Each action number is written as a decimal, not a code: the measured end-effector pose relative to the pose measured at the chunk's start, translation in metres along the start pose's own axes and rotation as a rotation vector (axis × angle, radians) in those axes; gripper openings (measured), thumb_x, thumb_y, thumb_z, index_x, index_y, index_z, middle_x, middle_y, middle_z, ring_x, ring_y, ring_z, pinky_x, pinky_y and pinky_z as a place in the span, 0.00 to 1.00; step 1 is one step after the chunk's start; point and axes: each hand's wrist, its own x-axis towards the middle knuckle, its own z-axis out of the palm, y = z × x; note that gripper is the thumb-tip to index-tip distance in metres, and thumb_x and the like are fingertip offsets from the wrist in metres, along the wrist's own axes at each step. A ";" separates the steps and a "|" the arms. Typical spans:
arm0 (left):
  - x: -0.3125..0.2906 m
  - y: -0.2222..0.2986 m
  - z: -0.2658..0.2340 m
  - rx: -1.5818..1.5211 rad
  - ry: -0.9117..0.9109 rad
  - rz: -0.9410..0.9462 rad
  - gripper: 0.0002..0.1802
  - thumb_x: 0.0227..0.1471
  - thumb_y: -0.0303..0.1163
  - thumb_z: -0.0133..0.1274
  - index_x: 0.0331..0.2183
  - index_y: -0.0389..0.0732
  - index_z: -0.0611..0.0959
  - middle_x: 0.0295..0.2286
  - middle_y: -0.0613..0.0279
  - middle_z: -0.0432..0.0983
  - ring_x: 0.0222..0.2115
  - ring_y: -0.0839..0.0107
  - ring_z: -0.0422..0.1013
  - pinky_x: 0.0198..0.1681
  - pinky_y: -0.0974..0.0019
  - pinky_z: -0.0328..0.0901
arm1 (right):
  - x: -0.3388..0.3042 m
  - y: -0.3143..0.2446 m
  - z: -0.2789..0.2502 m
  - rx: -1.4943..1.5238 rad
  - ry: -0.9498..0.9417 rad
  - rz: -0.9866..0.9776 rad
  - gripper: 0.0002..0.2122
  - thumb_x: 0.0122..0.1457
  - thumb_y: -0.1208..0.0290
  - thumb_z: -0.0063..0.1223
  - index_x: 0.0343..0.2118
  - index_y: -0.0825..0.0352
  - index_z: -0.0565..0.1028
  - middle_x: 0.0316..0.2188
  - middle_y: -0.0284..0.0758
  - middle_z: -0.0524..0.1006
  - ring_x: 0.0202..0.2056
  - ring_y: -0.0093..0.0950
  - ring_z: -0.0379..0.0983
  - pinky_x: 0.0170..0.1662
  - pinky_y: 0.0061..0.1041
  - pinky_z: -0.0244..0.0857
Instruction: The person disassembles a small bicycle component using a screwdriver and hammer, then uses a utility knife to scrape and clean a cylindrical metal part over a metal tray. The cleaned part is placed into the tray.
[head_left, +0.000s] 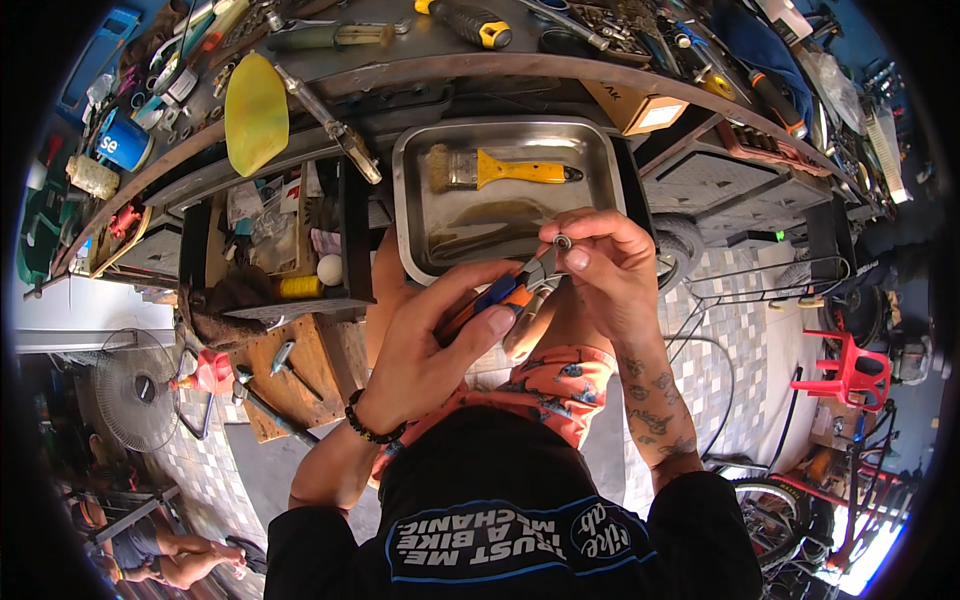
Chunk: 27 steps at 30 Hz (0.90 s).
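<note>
Left hand [450, 325]: closed around the pliers [512, 294].
Right hand [608, 258]: thumb and finger pinch 1 ring [562, 243].
Ring: beyond the pliers' tips, by the near side of the tray [401, 195]; tip contact unclear.
Handling: probably light, stiff, slippery if oily; hold by outer rim.
Edges: tray rim near; drawer [356, 240] left.
Room: over tray, short of brush [520, 172].

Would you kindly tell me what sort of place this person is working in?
Probably a bicycle repair workshop: a black-tyred bicycle wheel shows at lower right, a long dark workbench bears scattered metal and plastic hand tools, and the left hand holds a blue-and-orange tool.
</note>
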 end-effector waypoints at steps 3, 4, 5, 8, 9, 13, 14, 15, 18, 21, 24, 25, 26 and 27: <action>0.003 -0.001 -0.001 0.002 0.003 0.008 0.23 0.65 0.31 0.54 0.58 0.35 0.76 0.28 0.72 0.73 0.22 0.86 0.61 0.23 0.77 0.55 | 0.003 0.002 -0.002 -0.014 -0.016 -0.008 0.10 0.59 0.86 0.60 0.44 0.72 0.81 0.45 0.47 0.83 0.45 0.33 0.82 0.51 0.32 0.78; 0.004 -0.001 -0.001 -0.004 -0.002 0.002 0.23 0.65 0.31 0.54 0.58 0.35 0.76 0.28 0.72 0.73 0.22 0.87 0.61 0.24 0.77 0.55 | 0.003 0.002 -0.002 -0.019 -0.021 -0.017 0.10 0.59 0.86 0.60 0.44 0.72 0.81 0.45 0.47 0.83 0.45 0.33 0.82 0.51 0.32 0.78; 0.004 -0.001 -0.001 -0.019 -0.011 -0.023 0.23 0.65 0.31 0.54 0.59 0.35 0.76 0.29 0.73 0.73 0.22 0.87 0.61 0.24 0.77 0.54 | 0.003 0.002 -0.003 -0.021 -0.026 -0.020 0.10 0.59 0.86 0.60 0.43 0.72 0.81 0.45 0.48 0.83 0.45 0.34 0.82 0.51 0.32 0.78; 0.004 -0.002 -0.001 -0.061 -0.023 -0.030 0.23 0.65 0.31 0.54 0.59 0.35 0.76 0.28 0.73 0.73 0.22 0.87 0.60 0.23 0.77 0.54 | 0.003 0.002 -0.004 -0.094 -0.061 -0.052 0.10 0.60 0.81 0.62 0.45 0.70 0.80 0.45 0.47 0.81 0.45 0.36 0.80 0.51 0.35 0.74; 0.004 -0.003 -0.001 -0.063 -0.026 -0.029 0.23 0.66 0.31 0.54 0.59 0.35 0.76 0.27 0.73 0.72 0.21 0.87 0.60 0.23 0.77 0.54 | 0.003 0.002 -0.004 -0.106 -0.057 -0.046 0.10 0.60 0.81 0.62 0.45 0.70 0.80 0.45 0.47 0.81 0.44 0.36 0.80 0.51 0.34 0.75; 0.004 -0.006 -0.001 -0.058 -0.038 -0.036 0.22 0.66 0.33 0.53 0.58 0.35 0.75 0.23 0.74 0.70 0.20 0.87 0.59 0.23 0.77 0.53 | 0.002 0.002 -0.005 -0.090 -0.048 -0.029 0.10 0.60 0.81 0.62 0.45 0.70 0.80 0.45 0.47 0.81 0.44 0.35 0.80 0.48 0.30 0.75; 0.004 -0.006 -0.001 -0.068 -0.035 -0.031 0.22 0.66 0.33 0.53 0.58 0.35 0.75 0.22 0.74 0.69 0.19 0.87 0.59 0.22 0.77 0.53 | 0.001 0.002 -0.005 -0.074 -0.050 -0.028 0.10 0.60 0.81 0.62 0.45 0.70 0.80 0.45 0.47 0.81 0.44 0.35 0.80 0.48 0.28 0.75; 0.004 -0.007 -0.001 -0.073 -0.033 -0.031 0.22 0.66 0.33 0.53 0.58 0.35 0.75 0.22 0.74 0.69 0.19 0.87 0.59 0.22 0.77 0.53 | 0.001 0.001 -0.005 -0.096 -0.044 -0.026 0.10 0.60 0.81 0.62 0.45 0.70 0.80 0.45 0.46 0.81 0.43 0.35 0.81 0.47 0.27 0.76; 0.003 -0.007 0.000 -0.075 -0.026 -0.042 0.22 0.67 0.33 0.53 0.58 0.34 0.75 0.21 0.73 0.69 0.19 0.86 0.59 0.22 0.77 0.53 | 0.001 0.001 -0.006 -0.113 -0.043 -0.035 0.10 0.60 0.81 0.63 0.45 0.70 0.80 0.45 0.46 0.81 0.43 0.35 0.81 0.45 0.24 0.76; 0.002 -0.006 0.002 -0.103 -0.032 -0.054 0.22 0.66 0.33 0.53 0.58 0.34 0.75 0.21 0.73 0.69 0.18 0.86 0.59 0.21 0.77 0.52 | 0.000 -0.001 -0.005 -0.122 -0.039 -0.035 0.10 0.60 0.81 0.63 0.45 0.70 0.81 0.44 0.46 0.81 0.43 0.35 0.81 0.44 0.24 0.76; 0.003 -0.006 0.003 -0.139 -0.032 -0.051 0.22 0.66 0.33 0.53 0.58 0.33 0.75 0.21 0.73 0.69 0.18 0.86 0.59 0.20 0.77 0.52 | -0.001 -0.003 -0.004 -0.128 -0.036 -0.035 0.10 0.59 0.84 0.62 0.44 0.71 0.81 0.44 0.47 0.82 0.44 0.35 0.81 0.45 0.26 0.77; 0.003 -0.006 0.003 -0.144 -0.032 -0.049 0.22 0.66 0.33 0.53 0.58 0.33 0.75 0.21 0.72 0.69 0.18 0.86 0.59 0.20 0.77 0.52 | -0.001 -0.004 -0.004 -0.116 -0.032 -0.032 0.10 0.59 0.86 0.61 0.43 0.71 0.82 0.44 0.47 0.82 0.44 0.34 0.82 0.47 0.28 0.78; 0.003 -0.006 0.004 -0.153 -0.033 -0.044 0.22 0.66 0.33 0.53 0.57 0.33 0.76 0.21 0.72 0.69 0.18 0.86 0.60 0.20 0.77 0.52 | -0.001 -0.005 -0.003 -0.104 -0.026 -0.028 0.10 0.58 0.88 0.60 0.42 0.72 0.83 0.44 0.48 0.83 0.44 0.34 0.82 0.48 0.30 0.79; 0.003 -0.006 0.004 -0.154 -0.035 -0.043 0.22 0.66 0.33 0.53 0.57 0.33 0.76 0.21 0.72 0.69 0.18 0.86 0.60 0.20 0.78 0.52 | -0.002 -0.006 -0.003 -0.106 -0.027 -0.029 0.10 0.58 0.88 0.60 0.42 0.72 0.83 0.44 0.48 0.83 0.45 0.33 0.82 0.48 0.29 0.79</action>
